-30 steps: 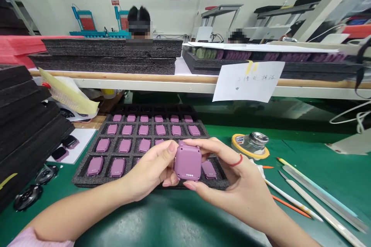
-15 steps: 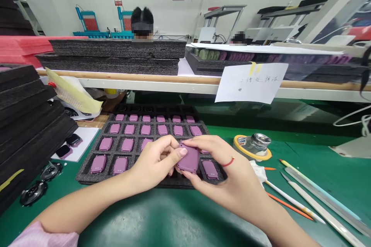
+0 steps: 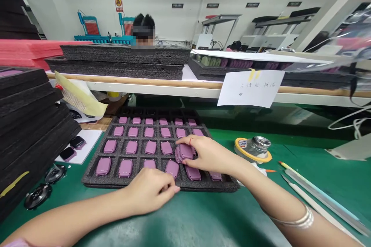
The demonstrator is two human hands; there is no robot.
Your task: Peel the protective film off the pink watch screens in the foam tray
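My right hand [image 3: 203,154] reaches over the black foam tray [image 3: 100,180], thumb and fingers closed around a purple watch case [image 3: 184,152]. That case is over a compartment in the tray's right half; whether it touches the bottom is hidden. Rows of similar purple watch cases [image 3: 125,168] lie one to a compartment around it. My left hand [image 3: 150,192] rests at the tray's front edge with its fingers curled in and the thumb alongside. Nothing shows between them, and the hand partly covers a watch case [image 3: 150,164] in the front row.
Black foam trays [image 3: 31,123] are stacked at the left, beside two dark-screened watches [image 3: 68,153] on white paper. Yellow tape [image 3: 269,159] rings a glass jar [image 3: 257,144] at right, near tweezers [image 3: 319,204] and a blade-like strip. A shelf edge [image 3: 162,88] crosses behind; a person sits beyond.
Both hands held a watch case together before. Now my right hand has carried it forward over the tray, while my left hand has let go and dropped to the tray's front edge.
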